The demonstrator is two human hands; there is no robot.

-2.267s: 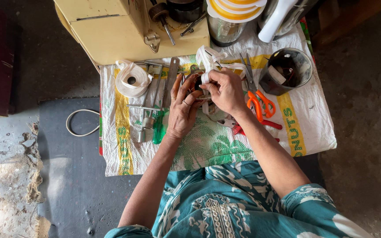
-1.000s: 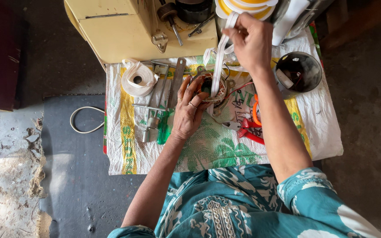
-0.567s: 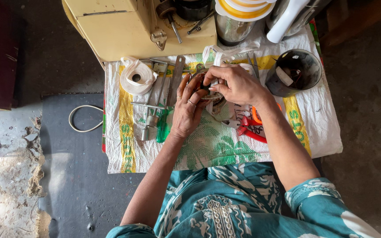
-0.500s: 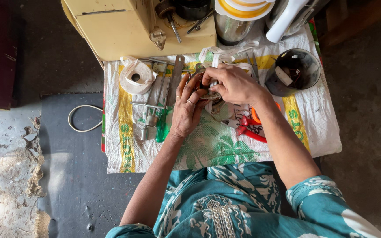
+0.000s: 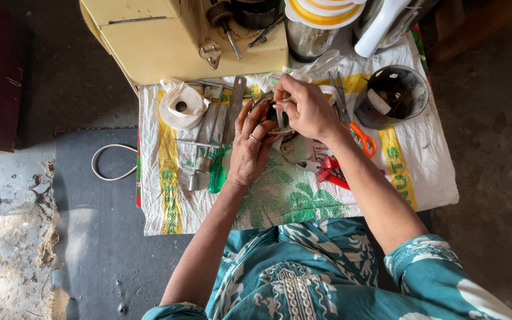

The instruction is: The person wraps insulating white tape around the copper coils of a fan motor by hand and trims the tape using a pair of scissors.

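My left hand (image 5: 249, 151) grips a small round dark part (image 5: 275, 121) over the printed woven sack (image 5: 280, 195) that covers the work surface. My right hand (image 5: 306, 106) is closed over the top of that part, pinching a strip of white tape (image 5: 327, 90) against it. The part itself is mostly hidden by my fingers. A roll of white tape (image 5: 180, 105) lies to the left of my hands.
Screwdrivers and metal tools (image 5: 211, 148) lie left of my hands. Orange-handled scissors (image 5: 357, 127) and red pliers (image 5: 330, 172) lie to the right. A dark round container (image 5: 393, 95) stands at right; a cream machine body (image 5: 185, 35) and steel vessels (image 5: 315, 29) are behind.
My right hand had pulled the white tape up and away towards the vessels; it has come back down onto the part held in my left hand.
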